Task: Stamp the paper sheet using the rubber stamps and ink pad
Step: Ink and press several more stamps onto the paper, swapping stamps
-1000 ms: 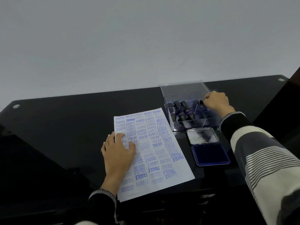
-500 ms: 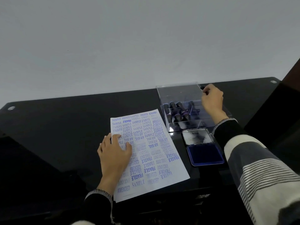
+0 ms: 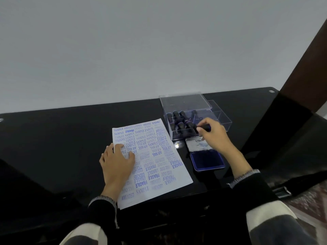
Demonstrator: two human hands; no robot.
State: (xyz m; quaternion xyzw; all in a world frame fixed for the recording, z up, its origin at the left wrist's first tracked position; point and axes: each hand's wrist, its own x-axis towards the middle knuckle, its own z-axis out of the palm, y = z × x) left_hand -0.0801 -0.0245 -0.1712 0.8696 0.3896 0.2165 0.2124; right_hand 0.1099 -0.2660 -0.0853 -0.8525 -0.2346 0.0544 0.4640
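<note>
A white paper sheet (image 3: pixel 155 161) covered with blue stamped words lies on the black table (image 3: pixel 53 138). My left hand (image 3: pixel 117 160) rests flat on the sheet's left side, fingers spread. My right hand (image 3: pixel 215 137) grips a dark rubber stamp (image 3: pixel 204 128) just in front of the clear plastic box (image 3: pixel 191 119), above the ink pad's open lid (image 3: pixel 199 145). Several more dark stamps (image 3: pixel 177 121) stand inside the box. The blue ink pad (image 3: pixel 208 160) lies open to the right of the sheet.
The box's clear lid (image 3: pixel 184 101) stands propped at the back. A white wall rises behind the table. A dark brown post (image 3: pixel 307 71) stands at the right. The table's front edge runs close to my sleeves.
My right hand has left the far side of the box and come toward me, now holding a stamp above the ink pad lid. My left hand stays on the sheet.
</note>
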